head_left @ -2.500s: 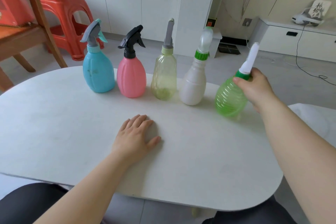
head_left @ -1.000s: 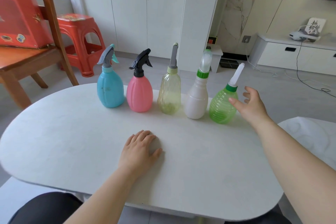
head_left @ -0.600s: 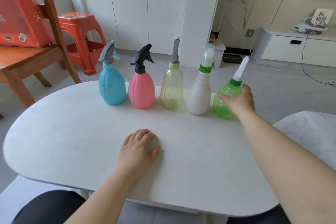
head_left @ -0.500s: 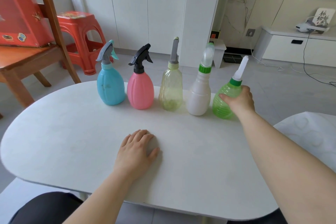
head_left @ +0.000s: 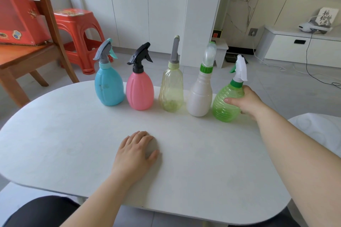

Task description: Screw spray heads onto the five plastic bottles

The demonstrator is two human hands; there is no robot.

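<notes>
Five capped spray bottles in a row on the white table [head_left: 55,134]; right hand on the green one.

Row, far side of table, left to right: blue bottle [head_left: 108,88], pink bottle [head_left: 139,91], clear yellowish bottle [head_left: 171,92], white bottle [head_left: 200,96], green bottle [head_left: 227,103]. All upright, each with a spray head fitted; neighbours stand just beside one another. Right hand [head_left: 247,102] wraps the green bottle's body from the right side, fingers curled round it, thumb across the front, bottle base on the table. Left hand [head_left: 135,150] lies palm down on the table, near the middle, fingers loosely together, holding nothing. Red stool [head_left: 77,29] on the floor behind.
</notes>
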